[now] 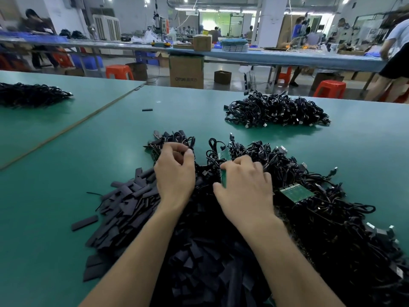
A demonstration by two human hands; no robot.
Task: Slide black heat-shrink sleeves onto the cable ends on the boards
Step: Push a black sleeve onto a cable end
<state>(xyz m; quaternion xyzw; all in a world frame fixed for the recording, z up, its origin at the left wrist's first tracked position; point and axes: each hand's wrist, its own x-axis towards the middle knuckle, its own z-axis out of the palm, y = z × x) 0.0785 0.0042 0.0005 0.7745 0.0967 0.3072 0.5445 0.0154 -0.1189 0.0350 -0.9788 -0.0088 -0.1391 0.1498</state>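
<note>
A heap of flat black heat-shrink sleeves (pixel 124 209) lies in front of me on the green table (pixel 55 218). To its right spreads a tangle of black cables (pixel 332 218) soldered to green boards (pixel 295 192). My right hand (pixel 245 187) grips a narrow green board strip (pixel 223 156) that stands on edge between my hands. My left hand (pixel 174 171) hovers over the cables left of that strip, thumb and fingers pinched together; what they pinch is hidden.
A second pile of black cables (pixel 276 110) lies further back on the right, a third (pixel 31 94) at the far left. One loose sleeve (pixel 147 110) lies mid-table. A seam (pixel 73 127) divides the tabletop. Behind are benches, stools, boxes and people.
</note>
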